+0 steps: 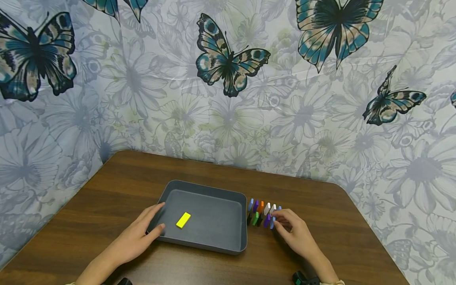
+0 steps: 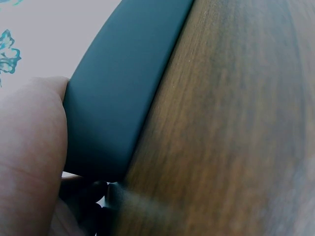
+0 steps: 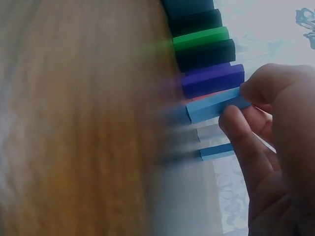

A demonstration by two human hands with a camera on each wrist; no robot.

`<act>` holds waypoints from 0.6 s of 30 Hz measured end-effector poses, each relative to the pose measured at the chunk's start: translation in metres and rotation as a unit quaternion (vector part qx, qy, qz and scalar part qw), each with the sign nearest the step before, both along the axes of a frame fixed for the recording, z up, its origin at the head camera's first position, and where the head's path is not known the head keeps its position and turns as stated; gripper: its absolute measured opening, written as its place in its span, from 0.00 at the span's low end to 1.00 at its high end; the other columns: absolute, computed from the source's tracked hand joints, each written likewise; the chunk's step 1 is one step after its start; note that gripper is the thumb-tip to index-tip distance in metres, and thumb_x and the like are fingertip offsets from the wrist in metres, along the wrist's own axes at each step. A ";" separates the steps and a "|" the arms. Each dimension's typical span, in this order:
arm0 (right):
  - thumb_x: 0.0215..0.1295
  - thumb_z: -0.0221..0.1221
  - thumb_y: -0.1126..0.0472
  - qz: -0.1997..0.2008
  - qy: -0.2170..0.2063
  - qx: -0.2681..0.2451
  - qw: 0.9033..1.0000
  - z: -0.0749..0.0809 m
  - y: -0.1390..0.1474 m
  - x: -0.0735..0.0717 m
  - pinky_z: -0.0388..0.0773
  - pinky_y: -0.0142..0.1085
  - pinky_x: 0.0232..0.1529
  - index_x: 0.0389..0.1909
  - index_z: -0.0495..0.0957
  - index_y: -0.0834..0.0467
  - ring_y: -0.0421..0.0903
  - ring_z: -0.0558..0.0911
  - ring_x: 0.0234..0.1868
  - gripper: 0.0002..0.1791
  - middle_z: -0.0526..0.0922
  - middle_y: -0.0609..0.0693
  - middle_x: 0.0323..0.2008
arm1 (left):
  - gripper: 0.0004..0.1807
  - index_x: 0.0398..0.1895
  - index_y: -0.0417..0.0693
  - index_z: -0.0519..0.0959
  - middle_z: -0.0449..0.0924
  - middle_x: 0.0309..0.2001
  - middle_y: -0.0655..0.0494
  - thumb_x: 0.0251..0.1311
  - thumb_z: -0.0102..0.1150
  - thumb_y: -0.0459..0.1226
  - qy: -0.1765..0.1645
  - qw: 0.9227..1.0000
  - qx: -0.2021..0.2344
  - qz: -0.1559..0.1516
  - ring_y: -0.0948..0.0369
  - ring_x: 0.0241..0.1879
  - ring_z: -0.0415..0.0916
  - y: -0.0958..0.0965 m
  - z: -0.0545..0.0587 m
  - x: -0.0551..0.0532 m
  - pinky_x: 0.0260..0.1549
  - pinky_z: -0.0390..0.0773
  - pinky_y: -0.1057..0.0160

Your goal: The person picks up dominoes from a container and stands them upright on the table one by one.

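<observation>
A grey baking tray [image 1: 213,198] lies on the wooden table, with one yellow domino [image 1: 183,220] flat inside it. My left hand [image 1: 140,231] grips the tray's left side, thumb over the near corner. In the left wrist view, the thumb presses against the tray wall [image 2: 118,83]. To the tray's right, my right hand [image 1: 293,233] pinches a light blue domino [image 3: 206,108] between thumb and fingertip. This domino stands upright at the near right end of two rows. A purple domino [image 3: 212,82] is right beside it.
Other upright dominoes stand along the tray's right wall: green [image 1: 255,218], orange [image 1: 262,206], white [image 1: 267,208], and several more in blue, purple and black. The wooden table [image 1: 306,198] ends at a butterfly-print backdrop [image 1: 231,118].
</observation>
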State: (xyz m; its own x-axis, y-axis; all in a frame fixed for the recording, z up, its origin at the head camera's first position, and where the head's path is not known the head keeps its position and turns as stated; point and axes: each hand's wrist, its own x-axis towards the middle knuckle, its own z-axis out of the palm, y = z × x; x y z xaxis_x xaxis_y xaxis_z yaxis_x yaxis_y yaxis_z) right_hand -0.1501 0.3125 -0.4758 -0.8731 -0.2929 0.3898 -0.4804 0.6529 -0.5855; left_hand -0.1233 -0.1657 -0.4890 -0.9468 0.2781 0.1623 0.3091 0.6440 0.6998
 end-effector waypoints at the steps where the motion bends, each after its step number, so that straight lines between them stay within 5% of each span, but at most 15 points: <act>1: 0.65 0.61 0.63 0.000 0.000 0.005 1.000 0.000 0.000 0.000 0.81 0.32 0.39 0.50 0.78 0.47 0.40 0.83 0.42 0.14 0.79 0.41 0.45 | 0.33 0.75 0.53 0.54 0.56 0.71 0.50 0.71 0.46 0.53 -0.001 1.000 0.000 0.000 0.46 0.68 0.59 0.000 0.000 0.000 0.57 0.66 0.38; 18: 0.60 0.65 0.67 0.014 -0.010 0.049 0.999 -0.001 0.003 -0.001 0.81 0.33 0.39 0.55 0.75 0.48 0.37 0.83 0.40 0.23 0.79 0.40 0.47 | 0.31 0.73 0.53 0.58 0.59 0.70 0.52 0.71 0.46 0.53 0.012 1.000 -0.006 0.003 0.49 0.67 0.61 0.001 0.001 0.001 0.56 0.68 0.41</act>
